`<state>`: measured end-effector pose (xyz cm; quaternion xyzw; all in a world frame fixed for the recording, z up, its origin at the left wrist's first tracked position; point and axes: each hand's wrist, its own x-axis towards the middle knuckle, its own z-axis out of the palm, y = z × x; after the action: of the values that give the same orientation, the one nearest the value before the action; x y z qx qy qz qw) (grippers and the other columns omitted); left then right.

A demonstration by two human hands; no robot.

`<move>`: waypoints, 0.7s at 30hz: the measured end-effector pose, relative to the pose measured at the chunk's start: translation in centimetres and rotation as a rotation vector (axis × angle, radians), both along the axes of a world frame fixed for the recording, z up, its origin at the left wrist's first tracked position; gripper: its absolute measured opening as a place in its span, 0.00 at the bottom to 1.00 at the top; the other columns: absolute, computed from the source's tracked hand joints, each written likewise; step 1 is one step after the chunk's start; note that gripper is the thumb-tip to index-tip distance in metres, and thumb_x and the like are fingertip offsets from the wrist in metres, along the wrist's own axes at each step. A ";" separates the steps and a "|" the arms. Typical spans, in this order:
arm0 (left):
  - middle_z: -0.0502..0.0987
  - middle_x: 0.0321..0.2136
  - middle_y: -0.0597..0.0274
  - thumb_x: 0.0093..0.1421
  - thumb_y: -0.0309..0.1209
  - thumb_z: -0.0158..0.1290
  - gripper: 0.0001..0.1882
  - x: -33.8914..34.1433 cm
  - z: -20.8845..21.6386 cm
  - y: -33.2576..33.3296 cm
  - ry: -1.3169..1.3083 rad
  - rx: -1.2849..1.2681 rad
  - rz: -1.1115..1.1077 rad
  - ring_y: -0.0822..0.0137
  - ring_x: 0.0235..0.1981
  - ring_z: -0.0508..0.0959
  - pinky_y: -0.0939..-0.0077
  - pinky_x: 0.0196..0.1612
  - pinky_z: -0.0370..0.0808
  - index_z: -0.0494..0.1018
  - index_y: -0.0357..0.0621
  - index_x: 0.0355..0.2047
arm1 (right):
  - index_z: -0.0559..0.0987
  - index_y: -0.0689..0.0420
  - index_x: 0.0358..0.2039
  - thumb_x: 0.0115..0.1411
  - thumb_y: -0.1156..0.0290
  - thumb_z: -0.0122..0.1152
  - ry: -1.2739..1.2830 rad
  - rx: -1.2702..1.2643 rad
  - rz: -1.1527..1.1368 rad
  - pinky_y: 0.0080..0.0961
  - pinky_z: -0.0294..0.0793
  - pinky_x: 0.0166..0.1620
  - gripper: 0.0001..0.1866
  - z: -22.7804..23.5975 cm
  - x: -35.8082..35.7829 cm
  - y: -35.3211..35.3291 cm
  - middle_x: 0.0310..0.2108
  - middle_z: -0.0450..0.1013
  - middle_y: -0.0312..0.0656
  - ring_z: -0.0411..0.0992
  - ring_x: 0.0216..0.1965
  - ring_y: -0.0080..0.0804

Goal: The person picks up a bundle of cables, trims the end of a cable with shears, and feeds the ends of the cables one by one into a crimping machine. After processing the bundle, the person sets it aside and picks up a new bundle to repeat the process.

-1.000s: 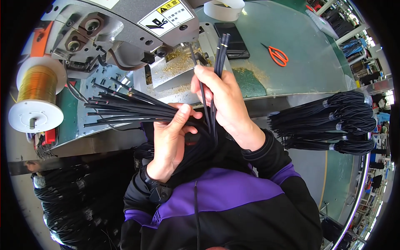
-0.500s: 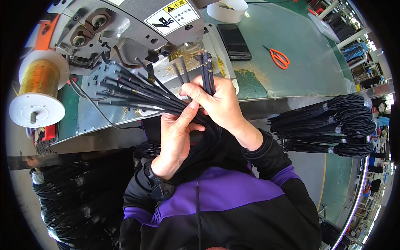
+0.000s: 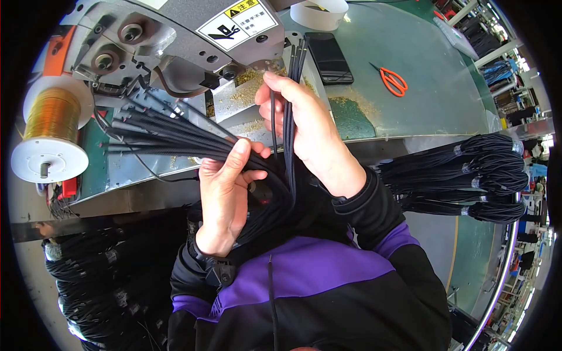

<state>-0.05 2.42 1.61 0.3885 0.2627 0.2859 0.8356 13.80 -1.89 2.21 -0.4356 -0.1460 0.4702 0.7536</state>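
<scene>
Left hand (image 3: 225, 190) wrapped around a fanned bundle of black cables (image 3: 170, 137), thumb pressed over them, cable ends splaying out to the left. Right hand (image 3: 307, 126) pinching a few separated cables (image 3: 288, 88) upright between thumb and fingers, their tips reaching the far grey machine (image 3: 170, 35) and its brass-littered plate. Copper wire spool (image 3: 51, 131) at far left. On the green bench (image 3: 421, 99): black phone (image 3: 329, 57), orange scissors (image 3: 391, 79), white tape roll (image 3: 319, 11). Tied black cable bundles (image 3: 468, 184) hang off the bench's right edge; more piled at near left (image 3: 99, 281).
</scene>
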 end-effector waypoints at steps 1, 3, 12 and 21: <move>0.74 0.26 0.61 0.55 0.30 0.51 0.07 0.2 -0.3 0.0 -0.018 0.002 -0.037 0.70 0.28 0.75 0.86 0.23 0.69 0.70 0.40 0.33 | 0.72 0.58 0.17 0.56 0.58 0.49 -0.075 -0.008 -0.001 0.13 0.50 0.18 0.18 0.1 0.0 -0.3 0.10 0.56 0.26 0.54 0.13 0.13; 0.74 0.26 0.61 0.54 0.30 0.51 0.07 0.6 -1.0 0.0 -0.052 0.008 -0.105 0.70 0.28 0.75 0.86 0.23 0.68 0.70 0.41 0.32 | 0.72 0.58 0.18 0.55 0.58 0.50 -0.223 -0.021 0.001 0.12 0.50 0.18 0.17 0.1 -0.1 -0.7 0.11 0.57 0.26 0.54 0.14 0.12; 0.74 0.26 0.62 0.54 0.29 0.52 0.07 0.9 -1.4 -1.1 -0.038 0.039 -0.018 0.71 0.28 0.74 0.86 0.23 0.68 0.69 0.41 0.32 | 0.73 0.58 0.21 0.55 0.58 0.51 -0.361 0.032 -0.027 0.11 0.50 0.18 0.17 -0.1 -1.0 -2.0 0.11 0.57 0.25 0.54 0.14 0.11; 0.73 0.25 0.62 0.54 0.28 0.52 0.07 0.5 -0.2 -0.7 -0.099 -0.023 -0.023 0.71 0.27 0.75 0.86 0.21 0.67 0.69 0.39 0.32 | 0.74 0.58 0.22 0.56 0.59 0.50 -0.205 -0.037 -0.050 0.11 0.50 0.19 0.15 0.3 -0.3 -0.3 0.13 0.58 0.25 0.53 0.15 0.11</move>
<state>0.49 1.76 1.43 0.3671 0.2200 0.2921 0.8553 13.50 -2.21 2.53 -0.4988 -0.2025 0.4068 0.7381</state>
